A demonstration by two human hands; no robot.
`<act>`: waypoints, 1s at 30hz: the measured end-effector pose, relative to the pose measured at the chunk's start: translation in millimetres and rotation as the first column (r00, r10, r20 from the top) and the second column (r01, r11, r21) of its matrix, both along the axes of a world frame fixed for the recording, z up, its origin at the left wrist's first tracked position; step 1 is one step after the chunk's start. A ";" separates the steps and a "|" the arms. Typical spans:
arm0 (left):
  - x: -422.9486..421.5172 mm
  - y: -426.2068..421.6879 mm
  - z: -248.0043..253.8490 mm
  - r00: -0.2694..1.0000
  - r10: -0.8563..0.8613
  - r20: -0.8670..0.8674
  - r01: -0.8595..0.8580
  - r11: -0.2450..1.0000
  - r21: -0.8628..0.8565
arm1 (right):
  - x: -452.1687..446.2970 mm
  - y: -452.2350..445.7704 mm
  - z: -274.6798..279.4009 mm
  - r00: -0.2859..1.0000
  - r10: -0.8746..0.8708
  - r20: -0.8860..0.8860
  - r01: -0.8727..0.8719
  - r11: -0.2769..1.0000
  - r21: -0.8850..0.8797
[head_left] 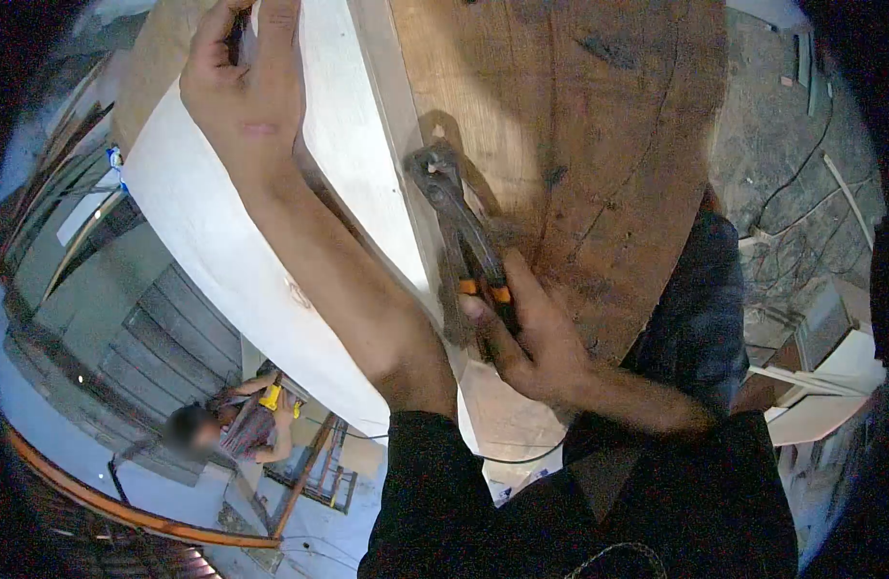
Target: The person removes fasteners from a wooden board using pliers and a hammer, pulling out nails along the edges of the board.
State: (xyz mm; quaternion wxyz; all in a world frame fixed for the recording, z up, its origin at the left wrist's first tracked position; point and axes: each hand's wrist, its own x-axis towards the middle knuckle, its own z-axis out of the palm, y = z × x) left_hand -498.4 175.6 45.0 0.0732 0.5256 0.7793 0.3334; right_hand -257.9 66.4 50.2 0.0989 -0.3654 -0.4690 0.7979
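My right hand (531, 333) grips a pair of end-cutting pincers (454, 203) with dark metal jaws and black-and-orange handles. The pincers' head lies at the seam between a brown wooden board (599, 125) and a pale strip (391, 106) along its edge. A small light bit shows at the jaws; what it is I cannot make out. My left hand (246, 72) is up at the top edge, over a white panel (343, 87), its fingers bent and partly cut off by the frame. Whatever lies between those fingers is hidden.
Lower left, another person (246, 425) handles a yellow tool (271, 397). Cables and light wood strips (847, 198) lie on the grey floor (787, 145) at right. Pale panels (830, 376) stand at the lower right. An orange beam (126, 510) curves along the lower left.
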 end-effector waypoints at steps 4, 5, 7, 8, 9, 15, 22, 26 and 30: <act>11.8 2.0 8.2 0.999 0.006 0.040 -0.003 0.998 -0.066 | -0.3 -11.7 9.5 0.965 -0.263 0.005 0.259 0.947 -0.190; 15.5 1.0 9.7 0.998 0.014 0.053 -0.009 0.996 -0.087 | -1.0 -15.2 7.6 0.937 -0.348 0.015 0.343 0.913 -0.220; 26.2 -2.0 9.2 0.997 0.026 0.071 -0.018 0.994 -0.110 | 1.6 -19.1 0.2 0.999 -0.053 0.006 0.053 0.993 -0.102; 33.0 -1.4 8.3 0.999 0.028 0.033 -0.026 0.997 -0.071 | 3.7 -18.9 -0.1 0.999 0.046 0.009 -0.046 0.997 -0.059; 34.3 0.4 8.2 0.999 0.036 -0.012 -0.036 0.999 -0.022 | 9.1 -12.4 0.3 0.999 0.034 0.001 -0.034 0.996 -0.079; 31.0 -0.5 6.6 1.000 -0.003 0.019 0.003 1.000 -0.010 | 14.0 -19.5 2.1 0.953 -0.302 0.001 0.298 0.941 -0.161; 39.4 -2.6 11.5 0.999 -0.025 0.046 0.028 0.999 -0.045 | 18.2 -48.0 -0.8 0.997 0.023 -0.068 -0.042 0.954 -0.296; 34.1 -2.9 4.9 1.000 0.003 0.023 -0.002 1.000 -0.010 | 23.6 -46.6 -8.4 1.000 -0.009 0.018 0.010 1.000 -0.022; 32.0 -2.4 5.2 0.999 0.005 0.039 -0.004 1.000 -0.016 | 17.8 -44.0 -7.4 0.933 -0.357 0.038 0.349 0.926 0.145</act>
